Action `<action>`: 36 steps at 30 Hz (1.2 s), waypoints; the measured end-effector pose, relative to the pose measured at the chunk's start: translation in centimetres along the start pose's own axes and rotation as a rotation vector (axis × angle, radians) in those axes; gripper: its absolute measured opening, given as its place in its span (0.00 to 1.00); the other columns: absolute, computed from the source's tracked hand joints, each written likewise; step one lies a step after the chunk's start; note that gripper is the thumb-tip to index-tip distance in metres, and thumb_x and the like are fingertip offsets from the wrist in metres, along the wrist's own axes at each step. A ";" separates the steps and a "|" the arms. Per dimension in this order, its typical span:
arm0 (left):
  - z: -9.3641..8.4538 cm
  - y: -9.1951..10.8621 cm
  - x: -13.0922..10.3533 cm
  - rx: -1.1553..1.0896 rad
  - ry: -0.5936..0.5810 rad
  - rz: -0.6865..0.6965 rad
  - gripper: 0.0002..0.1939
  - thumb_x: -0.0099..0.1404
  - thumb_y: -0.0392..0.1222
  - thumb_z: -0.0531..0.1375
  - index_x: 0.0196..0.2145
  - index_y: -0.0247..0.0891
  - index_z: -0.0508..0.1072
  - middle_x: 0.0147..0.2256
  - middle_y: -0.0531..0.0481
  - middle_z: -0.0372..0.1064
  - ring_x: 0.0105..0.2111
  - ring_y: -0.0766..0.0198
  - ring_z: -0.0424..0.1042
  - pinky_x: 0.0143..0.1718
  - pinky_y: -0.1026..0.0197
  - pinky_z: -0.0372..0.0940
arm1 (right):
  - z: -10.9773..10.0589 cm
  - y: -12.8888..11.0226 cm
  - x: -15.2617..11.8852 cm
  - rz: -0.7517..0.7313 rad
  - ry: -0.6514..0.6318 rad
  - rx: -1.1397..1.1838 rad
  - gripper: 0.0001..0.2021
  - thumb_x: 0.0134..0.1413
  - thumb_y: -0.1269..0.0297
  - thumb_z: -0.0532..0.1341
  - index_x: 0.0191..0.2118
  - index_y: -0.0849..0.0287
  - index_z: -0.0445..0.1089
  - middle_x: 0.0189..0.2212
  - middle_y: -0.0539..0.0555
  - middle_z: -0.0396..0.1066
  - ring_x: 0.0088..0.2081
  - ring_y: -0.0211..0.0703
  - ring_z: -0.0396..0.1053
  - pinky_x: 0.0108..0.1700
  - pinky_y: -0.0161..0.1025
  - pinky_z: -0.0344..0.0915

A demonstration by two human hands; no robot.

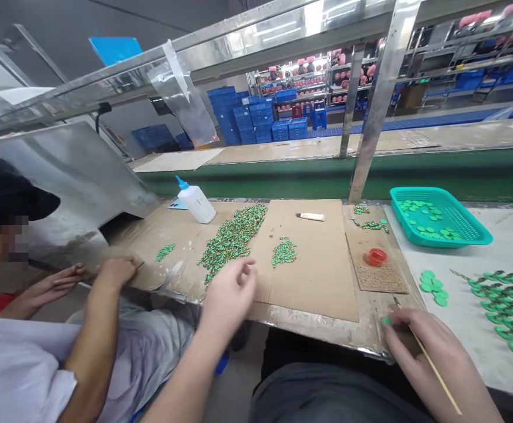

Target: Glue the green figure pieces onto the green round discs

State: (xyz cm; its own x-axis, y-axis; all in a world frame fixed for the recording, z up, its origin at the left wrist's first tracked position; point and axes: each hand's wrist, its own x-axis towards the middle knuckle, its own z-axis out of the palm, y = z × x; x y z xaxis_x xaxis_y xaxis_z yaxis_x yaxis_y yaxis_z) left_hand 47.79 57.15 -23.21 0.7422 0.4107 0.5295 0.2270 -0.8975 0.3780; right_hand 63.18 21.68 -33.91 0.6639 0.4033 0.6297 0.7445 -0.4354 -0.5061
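Observation:
My left hand [233, 289] hovers at the lower edge of a long pile of small green and orange pieces [234, 238]. Its fingers are curled in, and whatever they may pinch is too small to make out. A smaller heap of the same pieces [284, 251] lies on the cardboard sheet [322, 276] to its right. At the table's front edge, my right hand [435, 349] grips a thin wooden-handled brush [435, 370] that slants across it. Against its fingertips shows a green disc [387, 321]. Beyond that hand, a small red cup [376, 257] sits on a brown board [382, 281].
A teal basket [481, 234] holds green discs, with loose discs [433, 288] nearby and rows of discs bearing dark pieces [509, 311] at right. A white glue bottle [198, 202] and a pale-handled tool [311, 217] lie farther back. A co-worker's hand [116, 271] works at left.

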 end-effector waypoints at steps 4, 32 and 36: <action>-2.6 -4.9 3.3 0.117 -0.231 -0.152 0.09 0.71 0.41 0.64 0.44 0.41 0.85 0.41 0.47 0.81 0.42 0.55 0.79 0.48 0.53 0.71 | -0.3 -0.3 -0.2 0.018 0.030 0.006 0.11 0.77 0.50 0.66 0.44 0.51 0.73 0.40 0.54 0.82 0.40 0.54 0.84 0.43 0.49 0.77; 2.8 12.7 1.3 -0.960 -0.466 -0.374 0.34 0.58 0.73 0.78 0.29 0.38 0.76 0.21 0.52 0.65 0.22 0.69 0.62 0.24 0.67 0.62 | -4.0 -9.6 5.4 0.330 -0.203 0.724 0.07 0.69 0.61 0.70 0.45 0.56 0.84 0.37 0.52 0.85 0.37 0.41 0.82 0.41 0.35 0.77; 4.3 15.5 0.0 -0.949 -0.421 -0.289 0.30 0.64 0.69 0.77 0.28 0.38 0.77 0.22 0.52 0.66 0.22 0.69 0.65 0.23 0.69 0.65 | -4.2 -9.8 5.3 0.515 -0.204 0.833 0.07 0.65 0.60 0.70 0.40 0.57 0.83 0.31 0.50 0.79 0.32 0.39 0.74 0.34 0.34 0.68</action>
State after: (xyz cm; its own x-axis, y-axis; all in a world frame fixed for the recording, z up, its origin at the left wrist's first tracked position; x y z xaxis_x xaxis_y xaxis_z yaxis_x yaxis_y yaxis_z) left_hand 54.05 42.51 -20.64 0.9375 0.3361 0.0905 -0.0189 -0.2104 0.9774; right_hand 59.17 24.71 -23.15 0.8608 0.4883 0.1435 0.1221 0.0756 -0.9896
